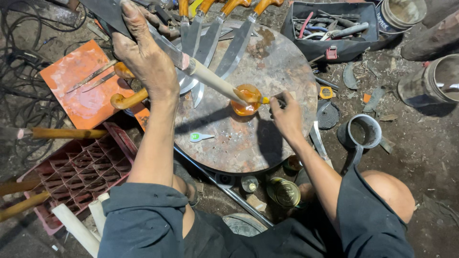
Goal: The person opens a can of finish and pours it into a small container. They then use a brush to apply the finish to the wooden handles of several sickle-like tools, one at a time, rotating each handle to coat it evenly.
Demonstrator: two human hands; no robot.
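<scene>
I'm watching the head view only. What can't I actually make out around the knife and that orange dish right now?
- Blade of the pale-handled knife: covered by the left hand and cut off by the top edge.
- Small yellow tool in the right hand: mostly hidden by the fingers; too small to identify.
- Contents of the shallow orange dish: glare; unclear.

Dirt floor (420,138) strewn with scraps; a rusty round table (267,76), red crate (81,177), black toolbox (334,28), buckets (432,81).
</scene>
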